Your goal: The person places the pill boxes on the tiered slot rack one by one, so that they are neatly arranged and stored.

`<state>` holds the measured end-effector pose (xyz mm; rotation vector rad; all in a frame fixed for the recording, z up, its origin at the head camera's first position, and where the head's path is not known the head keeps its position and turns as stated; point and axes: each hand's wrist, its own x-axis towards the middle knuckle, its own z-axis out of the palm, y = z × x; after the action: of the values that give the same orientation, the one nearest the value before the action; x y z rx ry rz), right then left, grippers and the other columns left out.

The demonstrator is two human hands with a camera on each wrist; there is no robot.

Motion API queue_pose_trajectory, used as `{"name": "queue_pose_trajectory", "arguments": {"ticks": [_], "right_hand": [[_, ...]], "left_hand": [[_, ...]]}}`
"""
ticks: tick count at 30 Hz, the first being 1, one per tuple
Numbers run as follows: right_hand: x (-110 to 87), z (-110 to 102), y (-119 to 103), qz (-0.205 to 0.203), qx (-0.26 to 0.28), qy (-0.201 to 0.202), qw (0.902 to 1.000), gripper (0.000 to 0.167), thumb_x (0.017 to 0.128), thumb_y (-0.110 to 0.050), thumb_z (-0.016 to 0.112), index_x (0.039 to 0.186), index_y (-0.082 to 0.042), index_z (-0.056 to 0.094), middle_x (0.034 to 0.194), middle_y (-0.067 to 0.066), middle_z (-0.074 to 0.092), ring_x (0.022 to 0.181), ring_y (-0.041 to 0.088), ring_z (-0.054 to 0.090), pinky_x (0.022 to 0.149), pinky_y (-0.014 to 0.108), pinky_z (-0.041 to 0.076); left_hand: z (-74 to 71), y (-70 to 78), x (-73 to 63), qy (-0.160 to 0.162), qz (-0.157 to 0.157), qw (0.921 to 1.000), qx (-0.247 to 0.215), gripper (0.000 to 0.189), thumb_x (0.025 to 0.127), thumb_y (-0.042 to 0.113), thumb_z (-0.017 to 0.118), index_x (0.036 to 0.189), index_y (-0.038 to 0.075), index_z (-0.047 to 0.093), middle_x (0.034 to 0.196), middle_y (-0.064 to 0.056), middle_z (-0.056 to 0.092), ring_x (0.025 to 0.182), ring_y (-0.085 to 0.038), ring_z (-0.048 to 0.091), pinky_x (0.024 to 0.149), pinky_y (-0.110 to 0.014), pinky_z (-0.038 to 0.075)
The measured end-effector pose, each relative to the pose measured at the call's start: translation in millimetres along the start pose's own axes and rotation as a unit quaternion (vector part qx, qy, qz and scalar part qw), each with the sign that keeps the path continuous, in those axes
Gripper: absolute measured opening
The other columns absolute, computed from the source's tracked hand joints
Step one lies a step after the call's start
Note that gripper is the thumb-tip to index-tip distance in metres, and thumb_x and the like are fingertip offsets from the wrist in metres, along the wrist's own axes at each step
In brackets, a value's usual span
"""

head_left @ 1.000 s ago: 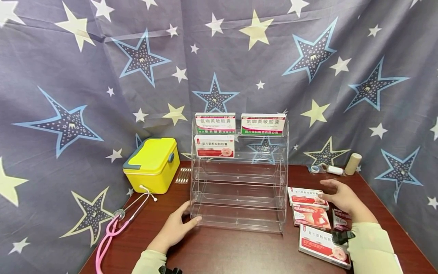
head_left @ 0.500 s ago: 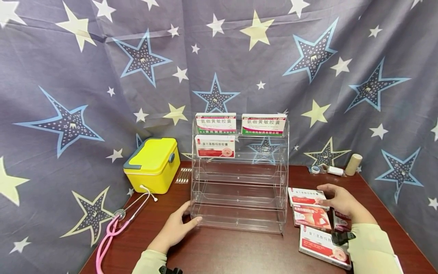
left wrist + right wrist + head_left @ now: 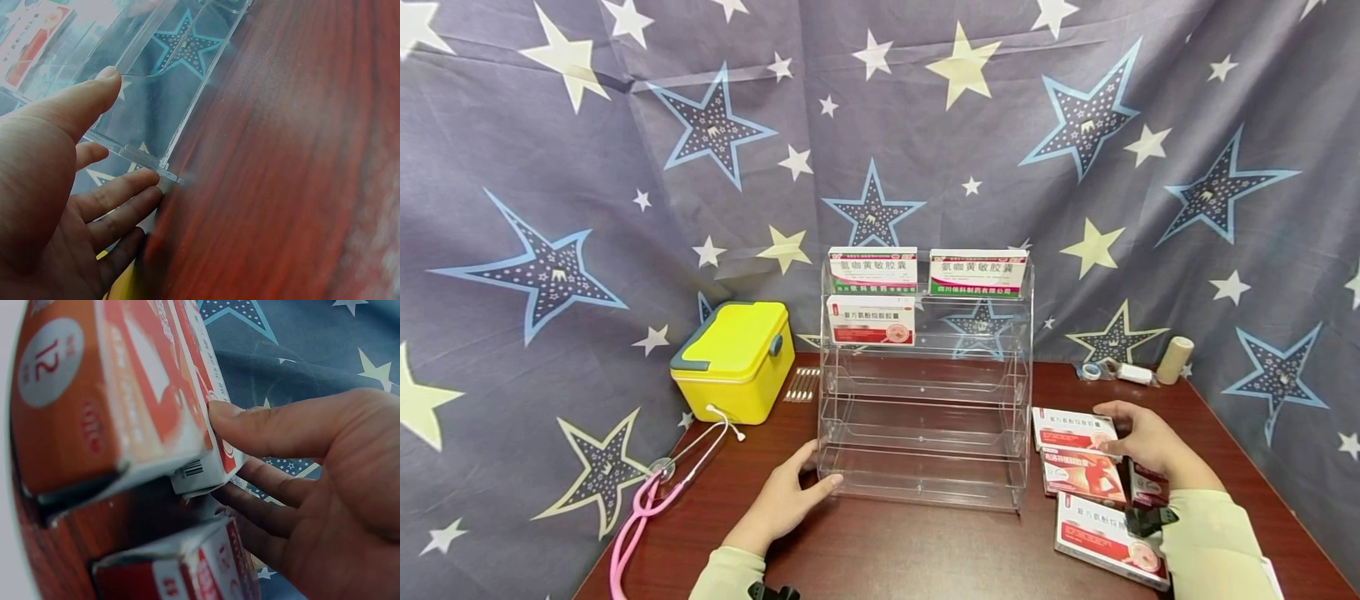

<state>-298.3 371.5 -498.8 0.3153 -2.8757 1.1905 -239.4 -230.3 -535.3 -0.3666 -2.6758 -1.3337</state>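
Note:
In the head view my right hand point(image 3: 1153, 442) pinches the right end of a white and red medicine box point(image 3: 1067, 427), thumb on its printed face and fingers behind the edge. The right wrist view shows the thumb on this box point(image 3: 215, 394) beside an orange-red box point(image 3: 156, 381). My left hand point(image 3: 786, 496) rests at the lower left corner of a clear acrylic tiered display rack point(image 3: 925, 479), thumb in front, fingers along the side, mostly straight. Two green and white boxes point(image 3: 977, 273) stand on the rack's top tier, and one red and white box point(image 3: 871, 321) on the tier below.
Near the right hand lie a red ibuprofen-style box point(image 3: 1082, 475), a dark red box point(image 3: 1148, 483) and a larger white and red box point(image 3: 1108, 537). A yellow case point(image 3: 730, 358), cotton swabs point(image 3: 802, 384) and a pink stethoscope point(image 3: 640, 517) are left; bandage rolls point(image 3: 1172, 360) sit back right.
My right hand has come down and left onto the upper white and red medicine box and pinched it; the box has shifted slightly. The left hand stays at the rack.

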Motion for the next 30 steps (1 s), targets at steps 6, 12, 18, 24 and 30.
{"name": "queue_pose_trajectory", "arguments": {"ticks": [6,12,18,24,30], "right_hand": [[0.4,-2,-2,0.016,0.006,0.003,0.9998,0.069,0.076,0.004,0.089,0.136,0.01,0.057,0.128,0.036,0.059,0.111,0.055,0.062,0.075,0.043,0.058],[-0.5,-5,-5,0.028,-0.017,0.015,0.9994,0.066,0.08,0.0,0.088,0.138,0.009,0.057,0.123,0.034,0.063,0.105,0.047,0.064,0.075,0.043,0.056],[-1.8,-12,-8,0.026,-0.073,0.039,0.9963,0.049,0.085,-0.003,0.083,0.129,0.007,0.065,0.111,0.026,0.069,0.093,0.034,0.064,0.076,0.046,0.052],[-4.5,-17,-9,0.016,-0.095,0.058,0.9937,0.035,0.089,-0.005,0.08,0.122,0.003,0.071,0.109,0.023,0.07,0.091,0.032,0.063,0.079,0.05,0.05],[-7.2,-21,-10,0.017,-0.089,0.077,0.9929,0.028,0.091,-0.007,0.078,0.118,0.0,0.074,0.113,0.025,0.071,0.095,0.033,0.064,0.08,0.049,0.05]], "left_hand": [[0.0,-0.9,0.4,-0.004,-0.005,1.0,-0.005,0.067,0.091,0.044,0.082,0.15,0.028,0.054,0.121,0.005,0.072,0.115,-0.017,0.066,0.102,-0.051,0.047],[-0.6,0.6,-0.5,-0.005,-0.004,0.9999,-0.008,0.067,0.092,0.044,0.082,0.151,0.028,0.054,0.122,0.004,0.072,0.115,-0.018,0.066,0.102,-0.051,0.048],[-0.5,-1.0,-0.1,-0.005,-0.004,1.0,-0.002,0.067,0.091,0.044,0.082,0.15,0.03,0.054,0.119,0.007,0.072,0.114,-0.015,0.066,0.102,-0.049,0.048],[-0.8,-2.6,0.7,-0.009,-0.012,0.9999,-0.005,0.067,0.09,0.046,0.083,0.149,0.033,0.054,0.118,0.01,0.072,0.114,-0.013,0.065,0.103,-0.047,0.047],[-0.1,-5.0,1.4,-0.01,-0.01,0.9999,-0.005,0.068,0.09,0.047,0.083,0.149,0.033,0.053,0.118,0.01,0.072,0.113,-0.013,0.065,0.102,-0.048,0.047]]}}
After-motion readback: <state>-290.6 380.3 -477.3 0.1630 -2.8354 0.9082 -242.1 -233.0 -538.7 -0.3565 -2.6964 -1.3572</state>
